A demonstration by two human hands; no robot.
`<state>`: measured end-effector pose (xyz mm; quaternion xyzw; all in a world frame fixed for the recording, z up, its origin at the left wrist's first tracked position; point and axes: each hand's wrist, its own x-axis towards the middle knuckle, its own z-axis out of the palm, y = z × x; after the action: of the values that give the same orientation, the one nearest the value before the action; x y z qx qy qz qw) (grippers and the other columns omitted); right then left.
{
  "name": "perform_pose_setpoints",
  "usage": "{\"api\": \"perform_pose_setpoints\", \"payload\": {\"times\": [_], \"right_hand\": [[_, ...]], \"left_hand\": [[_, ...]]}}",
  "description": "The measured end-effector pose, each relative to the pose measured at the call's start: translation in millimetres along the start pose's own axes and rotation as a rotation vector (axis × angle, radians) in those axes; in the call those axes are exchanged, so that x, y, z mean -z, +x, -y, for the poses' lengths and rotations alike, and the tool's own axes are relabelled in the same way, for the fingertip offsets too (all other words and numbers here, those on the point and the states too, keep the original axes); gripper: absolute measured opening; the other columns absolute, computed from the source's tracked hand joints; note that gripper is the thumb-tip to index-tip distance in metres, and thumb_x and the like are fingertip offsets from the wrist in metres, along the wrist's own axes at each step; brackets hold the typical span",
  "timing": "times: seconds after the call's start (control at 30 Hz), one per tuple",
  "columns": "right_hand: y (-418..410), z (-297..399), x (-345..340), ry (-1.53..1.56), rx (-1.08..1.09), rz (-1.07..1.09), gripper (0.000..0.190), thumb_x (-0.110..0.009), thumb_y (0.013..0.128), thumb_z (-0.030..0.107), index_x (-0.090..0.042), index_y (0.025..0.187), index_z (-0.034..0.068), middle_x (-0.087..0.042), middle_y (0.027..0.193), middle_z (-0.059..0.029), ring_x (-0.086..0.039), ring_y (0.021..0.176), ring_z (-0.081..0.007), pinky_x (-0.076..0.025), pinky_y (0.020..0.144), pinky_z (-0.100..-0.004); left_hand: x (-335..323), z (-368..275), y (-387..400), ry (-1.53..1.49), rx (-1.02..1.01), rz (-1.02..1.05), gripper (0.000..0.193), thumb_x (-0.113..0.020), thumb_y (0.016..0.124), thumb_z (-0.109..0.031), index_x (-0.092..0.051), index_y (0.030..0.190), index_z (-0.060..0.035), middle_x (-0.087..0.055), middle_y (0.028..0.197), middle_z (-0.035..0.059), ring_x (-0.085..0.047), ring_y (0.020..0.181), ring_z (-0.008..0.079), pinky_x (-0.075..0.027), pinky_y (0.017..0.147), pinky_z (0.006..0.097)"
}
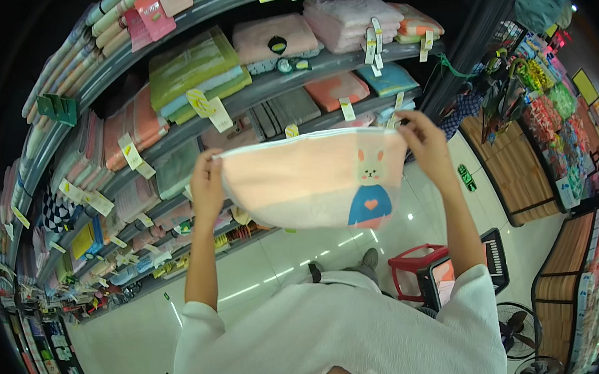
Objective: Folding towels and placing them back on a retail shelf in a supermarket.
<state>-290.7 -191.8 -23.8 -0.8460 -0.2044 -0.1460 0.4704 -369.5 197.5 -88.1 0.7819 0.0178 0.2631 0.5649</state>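
A pale pink towel (pixel 290 175) with a printed rabbit in a blue top hangs stretched out between my two hands. My left hand (pixel 207 182) grips its upper left corner. At the upper right corner, my right hand (pixel 422 138) pinches the edge between thumb and fingers. The towel's lower part sags and bows toward the floor. Just beyond it, the shelf rack holds folded towels, among them a grey striped one (pixel 287 113), an orange one (pixel 337 91) and a blue one (pixel 388 79). Green towels (pixel 195 73) are stacked on the shelf above, to the left.
Price tags (pixel 220 115) hang from the shelf edges. To the right stand a red plastic stool (pixel 404 269), a black basket (pixel 497 260) and wooden display bins (pixel 511 172) of packaged goods. Two fans (pixel 517 331) are at the lower right. Tiled floor (pixel 249 283) runs along the shelves.
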Motion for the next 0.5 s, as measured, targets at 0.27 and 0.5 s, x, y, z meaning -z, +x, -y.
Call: {"api": "perform_pose_setpoints", "payload": {"times": [0.27,0.5], "right_hand": [[-7,-15,-32,0.062,-0.083,-0.007,0.028,-0.059,0.084,0.007,-0.056,0.112,0.006,-0.055,0.067,-0.0077,-0.052,0.057,-0.0129,-0.044,0.056,-0.0268],[-39,16,-115,0.020,0.033,0.094,0.035,-0.062,0.081,0.005,-0.053,0.116,0.006,-0.058,0.069,-0.0082,-0.057,0.058,-0.0142,-0.047,0.056,-0.0283]], "left_hand": [[-47,3,-19,-0.116,0.167,0.093,0.022,-0.045,0.093,-0.010,-0.054,0.111,-0.0018,-0.061,0.086,0.0052,-0.054,0.077,0.0065,-0.042,0.067,0.0203],[-118,-6,-61,-0.351,0.220,0.190,0.024,-0.049,0.092,-0.006,-0.050,0.115,-0.0010,-0.061,0.090,0.0056,-0.053,0.073,0.0043,-0.041,0.058,0.0171]]}}
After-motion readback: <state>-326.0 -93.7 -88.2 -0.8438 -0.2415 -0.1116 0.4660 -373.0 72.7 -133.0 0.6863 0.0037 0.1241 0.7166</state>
